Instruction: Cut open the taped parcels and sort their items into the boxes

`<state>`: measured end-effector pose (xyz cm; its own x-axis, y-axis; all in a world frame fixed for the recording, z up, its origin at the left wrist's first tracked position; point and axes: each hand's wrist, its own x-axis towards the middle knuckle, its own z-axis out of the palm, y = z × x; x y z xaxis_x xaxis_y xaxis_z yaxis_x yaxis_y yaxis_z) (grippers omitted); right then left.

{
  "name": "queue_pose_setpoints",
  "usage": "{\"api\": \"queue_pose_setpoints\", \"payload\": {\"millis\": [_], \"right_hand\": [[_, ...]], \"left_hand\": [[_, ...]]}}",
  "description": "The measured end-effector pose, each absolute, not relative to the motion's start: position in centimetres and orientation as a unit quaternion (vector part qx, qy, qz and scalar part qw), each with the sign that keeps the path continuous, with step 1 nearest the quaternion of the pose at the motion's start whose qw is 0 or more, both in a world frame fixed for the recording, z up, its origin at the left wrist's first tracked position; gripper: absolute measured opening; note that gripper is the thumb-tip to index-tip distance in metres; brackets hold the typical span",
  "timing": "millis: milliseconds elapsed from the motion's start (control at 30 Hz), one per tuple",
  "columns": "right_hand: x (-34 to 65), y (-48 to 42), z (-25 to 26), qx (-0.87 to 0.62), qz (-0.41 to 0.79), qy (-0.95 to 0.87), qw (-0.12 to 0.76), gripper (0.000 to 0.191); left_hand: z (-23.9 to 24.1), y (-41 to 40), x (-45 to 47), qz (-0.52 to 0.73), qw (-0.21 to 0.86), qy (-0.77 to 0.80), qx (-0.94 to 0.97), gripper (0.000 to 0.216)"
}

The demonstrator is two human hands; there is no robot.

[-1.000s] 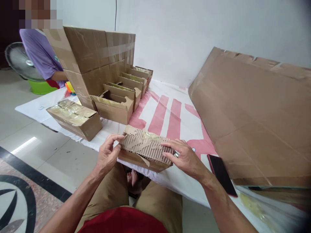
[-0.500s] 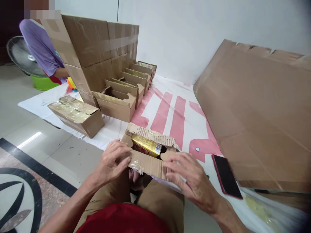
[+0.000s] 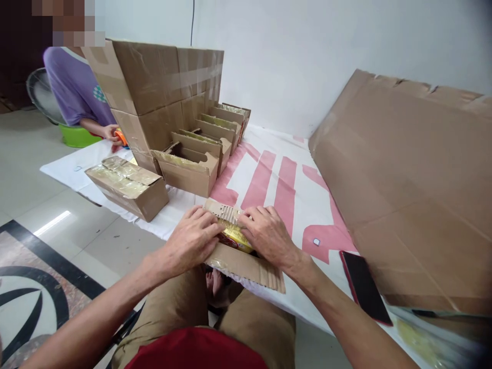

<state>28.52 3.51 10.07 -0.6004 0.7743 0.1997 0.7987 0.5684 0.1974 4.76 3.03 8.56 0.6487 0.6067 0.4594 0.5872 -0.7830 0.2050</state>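
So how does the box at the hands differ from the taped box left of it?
The open box has its front flap folded out; the taped box has its top flaps down.
A gold pack shows in the open box; the taped box's contents are hidden.
The left hand and right hand are at the open box, not the taped box.
Both are brown cardboard.

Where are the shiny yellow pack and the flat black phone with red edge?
Shiny yellow pack (image 3: 236, 236): head view, on its visible yellow face.
Flat black phone with red edge (image 3: 366, 288): head view, mid black face.
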Motion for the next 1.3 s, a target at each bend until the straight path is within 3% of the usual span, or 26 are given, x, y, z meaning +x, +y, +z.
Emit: {"api": "queue_pose_setpoints", "payload": {"millis": [167,400,667,767,867,967,1033,1200,1300], "right_hand": [[28.6,3.5,8.8,-0.431,-0.172,-0.883,0.070,0.019],[28.9,3.0,8.0,-0.417,-0.217,-0.858,0.207,0.017],[28.7,3.3,7.9,-0.411,-0.244,-0.832,0.280,0.023],[29.1,3.0,8.1,-0.400,-0.204,-0.846,0.287,0.018],[29.7,3.0,8.9,-0.432,-0.082,-0.845,0.303,0.019],[29.9,3.8,10.0,-0.473,0.010,-0.840,0.267,0.020],[29.7,4.4,10.4,-0.493,0.007,-0.844,0.209,0.017],[28.7,5.2,9.7,-0.480,-0.184,-0.846,0.141,0.021],[28.4,5.1,8.8,-0.444,-0.265,-0.842,0.155,0.026]], "left_hand": [[9.0,7.5,7.1,0.214,0.022,0.280,0.936,0.040],[7.5,9.4,8.2,0.238,-0.018,0.241,0.941,0.018],[6.9,9.6,8.4,0.310,-0.001,0.229,0.923,0.021],[6.9,9.6,8.6,0.309,-0.023,0.259,0.915,0.027],[6.7,9.6,8.7,0.319,-0.031,0.264,0.910,0.028],[6.4,9.7,9.0,0.323,-0.029,0.263,0.909,0.026],[6.5,9.7,9.1,0.323,-0.021,0.274,0.906,0.025],[8.1,9.6,9.0,0.284,0.069,0.328,0.898,0.017],[9.4,9.7,9.0,0.234,0.118,0.345,0.901,0.035]]}}
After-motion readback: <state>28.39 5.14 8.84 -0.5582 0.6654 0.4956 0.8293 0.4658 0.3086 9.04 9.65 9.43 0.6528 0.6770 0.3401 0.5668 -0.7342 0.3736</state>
